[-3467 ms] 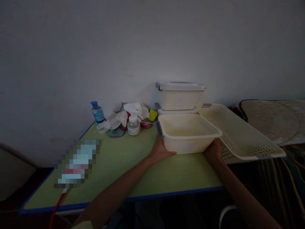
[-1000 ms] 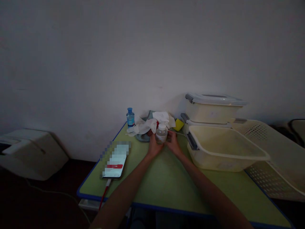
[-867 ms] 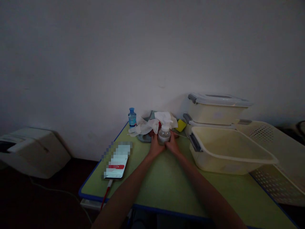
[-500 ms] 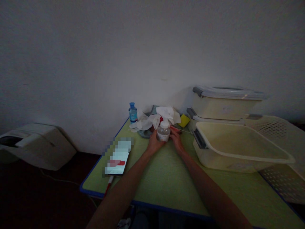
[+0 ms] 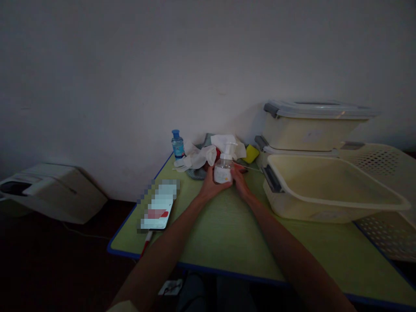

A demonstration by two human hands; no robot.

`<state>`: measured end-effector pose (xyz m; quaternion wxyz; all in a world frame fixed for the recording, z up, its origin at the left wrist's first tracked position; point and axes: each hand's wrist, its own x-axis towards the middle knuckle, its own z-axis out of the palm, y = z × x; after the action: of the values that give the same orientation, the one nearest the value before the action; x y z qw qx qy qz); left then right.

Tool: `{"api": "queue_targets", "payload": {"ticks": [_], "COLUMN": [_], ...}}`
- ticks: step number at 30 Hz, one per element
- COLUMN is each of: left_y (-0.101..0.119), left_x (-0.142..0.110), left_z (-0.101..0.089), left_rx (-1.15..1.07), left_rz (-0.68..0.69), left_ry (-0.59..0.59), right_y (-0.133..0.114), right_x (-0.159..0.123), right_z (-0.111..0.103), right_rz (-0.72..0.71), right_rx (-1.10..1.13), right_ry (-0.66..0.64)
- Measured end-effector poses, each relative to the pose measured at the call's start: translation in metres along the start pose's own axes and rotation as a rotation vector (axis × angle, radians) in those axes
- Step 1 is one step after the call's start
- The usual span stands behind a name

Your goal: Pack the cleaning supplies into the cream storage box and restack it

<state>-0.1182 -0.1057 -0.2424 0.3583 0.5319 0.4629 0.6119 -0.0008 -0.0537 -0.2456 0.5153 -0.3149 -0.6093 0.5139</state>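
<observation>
A small clear pump bottle (image 5: 223,171) with a white pump top and a pale label is held toward the back of the green table. My left hand (image 5: 212,185) is closed around its left side and lower front, with the thumb up along the side. Against the bottle's right side, the fingers of my right hand (image 5: 239,183) are closed on it. Right behind lies a heap of white crumpled cloth or tissue (image 5: 203,158), a grey cloth (image 5: 196,173) and something red (image 5: 239,167). A yellow sponge (image 5: 251,154) is to the right of the heap.
A blue bottle (image 5: 178,146) stands at the back left of the table (image 5: 224,234). Nearer lies a lit phone (image 5: 160,206) with a cable. To the right are an open cream bin (image 5: 305,208), stacked lidded boxes (image 5: 312,130) and a perforated basket (image 5: 383,169).
The bottle has turned more upright, so its white pump top and label now show. My right hand has closed in on its side. The whole view has shifted slightly.
</observation>
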Motion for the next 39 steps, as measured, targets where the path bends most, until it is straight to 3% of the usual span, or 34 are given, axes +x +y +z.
{"api": "queue_targets", "payload": {"ticks": [6, 18, 24, 39], "left_y": [0.001, 0.006, 0.009, 0.014], "left_x": [-0.006, -0.001, 0.002, 0.004], "left_z": [0.002, 0.003, 0.003, 0.003], "left_rx": [-0.013, 0.071, -0.032, -0.115], "left_rz": [0.032, 0.122, 0.057, -0.015], "left_ry": [-0.084, -0.004, 0.126, 0.118], "right_y": [0.01, 0.004, -0.001, -0.004], "right_x": [0.006, 0.003, -0.001, -0.001], "right_z": [-0.001, 0.001, 0.005, -0.001], "right_rz": [0.015, 0.053, -0.025, -0.051], "right_rx": [0.047, 0.016, -0.03, -0.062], "right_ry": [0.036, -0.037, -0.116, -0.121]}}
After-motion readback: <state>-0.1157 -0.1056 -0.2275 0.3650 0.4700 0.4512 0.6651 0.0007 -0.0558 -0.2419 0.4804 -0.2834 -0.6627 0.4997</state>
